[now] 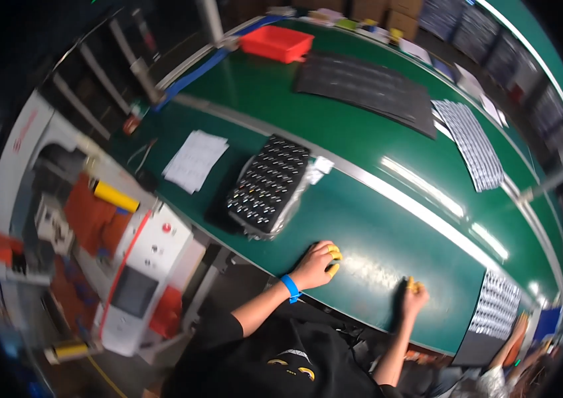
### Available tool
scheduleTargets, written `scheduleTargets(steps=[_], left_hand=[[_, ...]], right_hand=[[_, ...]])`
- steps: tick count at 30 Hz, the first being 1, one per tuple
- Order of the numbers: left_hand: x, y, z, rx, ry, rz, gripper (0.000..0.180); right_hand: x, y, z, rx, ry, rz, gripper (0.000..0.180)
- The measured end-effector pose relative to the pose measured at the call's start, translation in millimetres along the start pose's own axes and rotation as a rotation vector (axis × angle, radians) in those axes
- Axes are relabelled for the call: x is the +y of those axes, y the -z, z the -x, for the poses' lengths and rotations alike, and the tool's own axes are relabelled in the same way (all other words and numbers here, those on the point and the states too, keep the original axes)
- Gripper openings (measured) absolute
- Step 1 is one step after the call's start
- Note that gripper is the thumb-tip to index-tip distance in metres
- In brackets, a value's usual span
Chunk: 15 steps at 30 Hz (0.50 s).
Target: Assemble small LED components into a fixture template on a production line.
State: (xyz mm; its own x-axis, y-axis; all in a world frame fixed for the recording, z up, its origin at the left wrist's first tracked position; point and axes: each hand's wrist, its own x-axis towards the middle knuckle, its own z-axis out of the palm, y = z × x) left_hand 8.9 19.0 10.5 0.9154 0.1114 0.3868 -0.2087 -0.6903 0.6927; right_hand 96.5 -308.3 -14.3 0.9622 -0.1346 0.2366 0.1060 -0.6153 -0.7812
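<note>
My left hand (317, 266), with yellow finger covers and a blue wristband (290, 288), is over the near part of the green table (368, 229). Its thumb and fingers are curved with a gap between them, and I see nothing in it. To the right, my right hand (415, 300) is closed, its yellow-covered fingertips together; whatever they may hold is too small to make out. Beyond my left hand lies a stack of black trays (269, 182) with rows of small shiny parts and clear plastic wrap around it.
White printed sheets (195, 161) lie left of the stack. Behind a metal strip are a red bin (276, 44), dark sheets (368, 89) and a patterned tray (471, 142). A white machine (142, 285) stands at left. Another person's hand (519, 326) is by a tray (496, 304) at right.
</note>
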Motion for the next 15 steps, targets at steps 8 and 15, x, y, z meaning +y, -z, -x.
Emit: scheduleTargets(steps=[8,15], left_hand=[[-0.9,169.6,31.3,-0.745,0.104,0.663,0.017],[-120.2,229.3,55.8,0.752,0.93,0.706,0.019]], right_hand=[[-93.4,-120.4,7.7,-0.363,0.294,-0.087,0.048],[-121.1,-129.7,12.6,-0.395,0.417,-0.006,0.051]])
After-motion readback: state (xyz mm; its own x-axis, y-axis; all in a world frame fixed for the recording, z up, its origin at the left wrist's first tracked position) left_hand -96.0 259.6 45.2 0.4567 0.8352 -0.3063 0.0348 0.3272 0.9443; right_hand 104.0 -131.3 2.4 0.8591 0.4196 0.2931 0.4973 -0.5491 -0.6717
